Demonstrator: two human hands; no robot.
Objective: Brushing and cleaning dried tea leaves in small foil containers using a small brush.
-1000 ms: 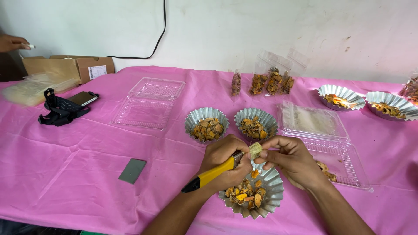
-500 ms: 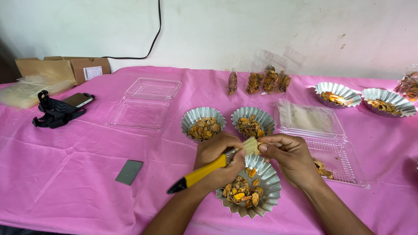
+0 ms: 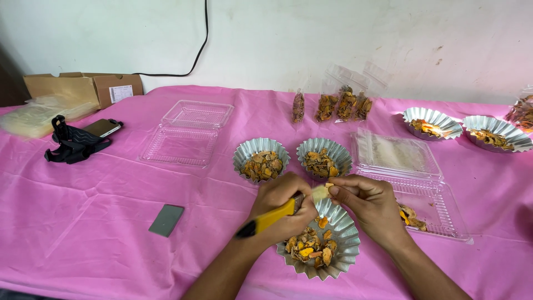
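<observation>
Right now, behind a pink-clothed table point(image 3: 111, 233), a brown cardboard box point(image 3: 83, 86) bearing a white rectangular label point(image 3: 120, 93) is seen far left, while over a fluted foil cup point(image 3: 338, 239) a yellow-handled knife point(image 3: 272, 218) is clenched by the left hand point(image 3: 280, 211) and a pale root piece point(image 3: 320, 193) is pinched by the right hand point(image 3: 369, 203).

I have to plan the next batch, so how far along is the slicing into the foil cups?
Done, it seems: four foil cups hold slices, and small bags by the wall are filled. In hand: the left hand works a yellow-handled knife on a pale piece that the right hand holds over a part-filled cup. Left: an empty clear clamshell box.
</observation>
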